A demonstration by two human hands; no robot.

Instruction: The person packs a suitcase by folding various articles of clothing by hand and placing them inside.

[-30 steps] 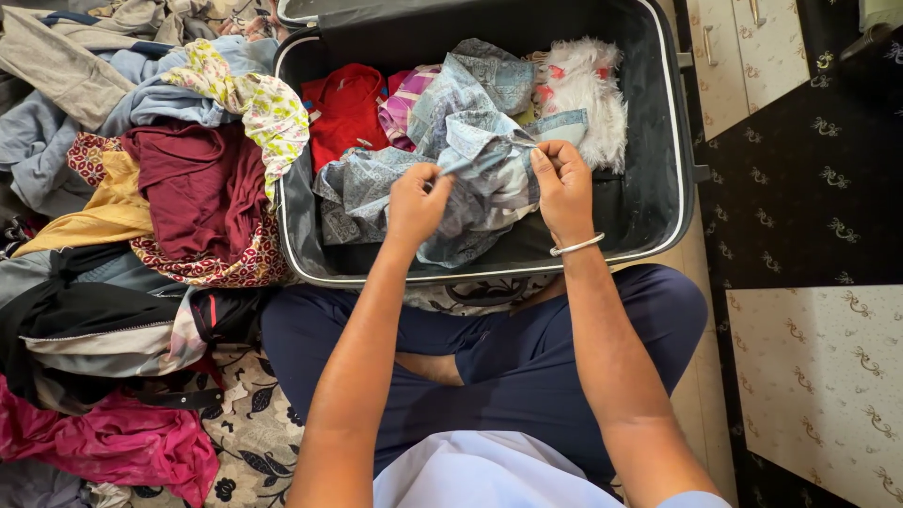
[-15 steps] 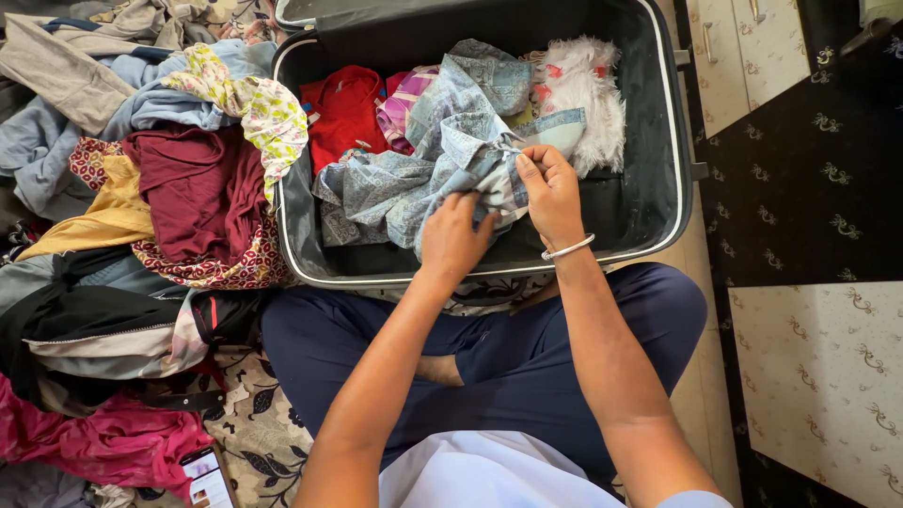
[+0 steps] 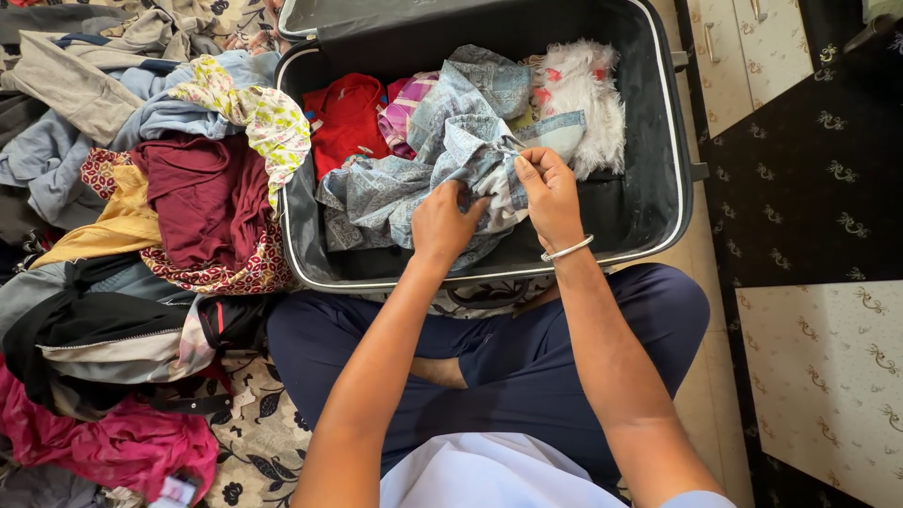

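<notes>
Landmark: the open dark suitcase [image 3: 649, 202] is lying on the floor in front of the seated person; every place below is being given relative to it.

Work in hand: the person is bunching a pale blue patterned garment [image 3: 414, 183] inside the suitcase, over its near middle.

Left hand: the left hand [image 3: 444, 224] is pressing down on the garment near the suitcase's front rim, fingers curled and closing into the cloth, so it is gripping a fold.

Right hand: the right hand [image 3: 550, 193], with a silver bangle [image 3: 567, 249] on its wrist, is sitting just right of the left one, thumb and fingers pinching a raised edge of the same garment.

Garment against fingers: the cloth is lying under and between both sets of fingers, its loose bulk spreading away toward the suitcase's left wall.

Already in: a red top [image 3: 343, 118] is resting at the back left, a pink striped piece [image 3: 403, 108] beside it, and a white fluffy item [image 3: 588, 94] at the back right.

Progress, as a judgement: packing is looking only partly done, since the right front of the suitcase is showing bare lining.

Left outside: a heap of clothes [image 3: 141, 198] is lying just left of the suitcase, with a maroon garment [image 3: 198, 198] on top.
</notes>
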